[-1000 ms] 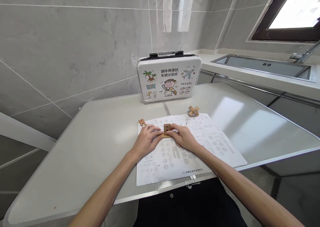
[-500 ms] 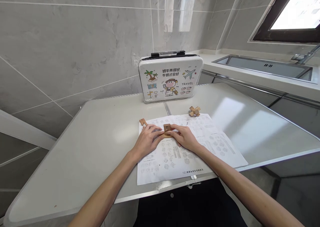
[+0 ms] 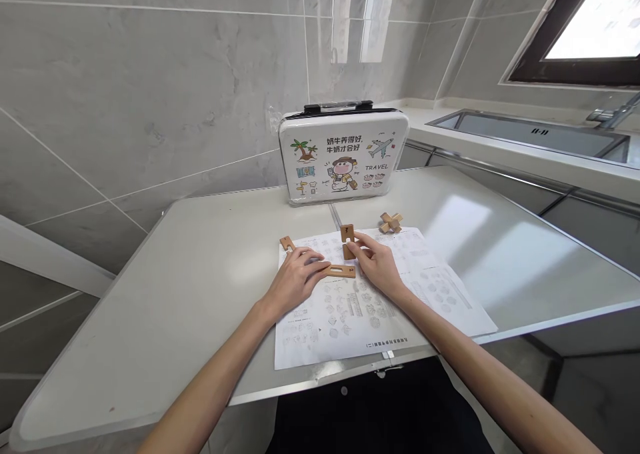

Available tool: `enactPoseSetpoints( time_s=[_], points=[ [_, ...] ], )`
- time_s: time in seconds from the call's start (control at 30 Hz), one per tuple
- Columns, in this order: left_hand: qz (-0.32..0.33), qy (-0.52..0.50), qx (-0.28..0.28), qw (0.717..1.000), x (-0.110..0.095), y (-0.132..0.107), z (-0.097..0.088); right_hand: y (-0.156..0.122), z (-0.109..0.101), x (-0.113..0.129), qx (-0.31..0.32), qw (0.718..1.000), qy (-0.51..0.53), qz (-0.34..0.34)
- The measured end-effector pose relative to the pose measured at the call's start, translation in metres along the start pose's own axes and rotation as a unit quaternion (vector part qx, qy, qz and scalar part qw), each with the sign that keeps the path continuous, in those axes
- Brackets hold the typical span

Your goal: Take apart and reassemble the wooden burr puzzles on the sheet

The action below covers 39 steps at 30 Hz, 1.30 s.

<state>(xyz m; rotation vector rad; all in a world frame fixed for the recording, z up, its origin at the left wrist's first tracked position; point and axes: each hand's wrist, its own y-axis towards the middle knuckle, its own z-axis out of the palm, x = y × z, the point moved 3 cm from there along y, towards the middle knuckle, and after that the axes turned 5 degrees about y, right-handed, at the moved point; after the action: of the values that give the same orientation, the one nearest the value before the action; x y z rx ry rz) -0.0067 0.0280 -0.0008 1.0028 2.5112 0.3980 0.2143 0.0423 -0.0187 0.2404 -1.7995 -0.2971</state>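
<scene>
My right hand (image 3: 376,261) is closed on a notched wooden puzzle piece (image 3: 347,231), holding it upright with a small dark mark near its top. The thumb and fingers grip its right side. My left hand (image 3: 299,274) pinches the left end of a flat wooden puzzle piece with a long slot (image 3: 350,272), which lies level just over or on the printed sheet (image 3: 320,347). The two pieces appear apart. Beyond my left fingers, another wooden piece with a cutout (image 3: 287,242) lies at the sheet's far left corner, partly hidden by the hand.
An assembled cross-shaped wooden puzzle (image 3: 391,223) sits at the sheet's far edge. Behind it a white cartoon-printed case (image 3: 345,154) stands upright against the wall on the folding table (image 3: 200,294). A counter with a sink (image 3: 530,134) is at the right.
My right hand has lifted the notched piece up and away, slightly right, from the slotted piece, whose right end now shows. My left hand has stayed nearly in place.
</scene>
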Motion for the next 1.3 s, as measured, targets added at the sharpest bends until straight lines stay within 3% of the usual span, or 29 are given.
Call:
enactPoseSetpoints(
  time_s=[0.2, 0.4, 0.6, 0.97, 1.3],
  points=[
    [-0.020, 0.047, -0.020, 0.998, 0.008, -0.001, -0.002, 0.001, -0.002, -0.001, -0.003, 0.994, -0.102, -0.027],
    [-0.143, 0.102, -0.063, 0.983, 0.024, -0.006, 0.001, 0.000, 0.002, 0.000, 0.023, 0.991, -0.135, 0.007],
    [-0.236, 0.102, -0.025, 0.966, 0.044, -0.014, 0.010, -0.001, 0.003, 0.001, 0.037, 0.988, -0.151, 0.007],
    [-0.194, 0.091, -0.031, 0.976, 0.031, -0.011, -0.003, -0.002, 0.005, 0.000, 0.049, 0.984, -0.170, -0.006],
    [-0.165, 0.060, -0.007, 0.984, 0.019, -0.010, 0.000, -0.003, 0.007, -0.001, 0.059, 0.980, -0.185, -0.035]
  ],
)
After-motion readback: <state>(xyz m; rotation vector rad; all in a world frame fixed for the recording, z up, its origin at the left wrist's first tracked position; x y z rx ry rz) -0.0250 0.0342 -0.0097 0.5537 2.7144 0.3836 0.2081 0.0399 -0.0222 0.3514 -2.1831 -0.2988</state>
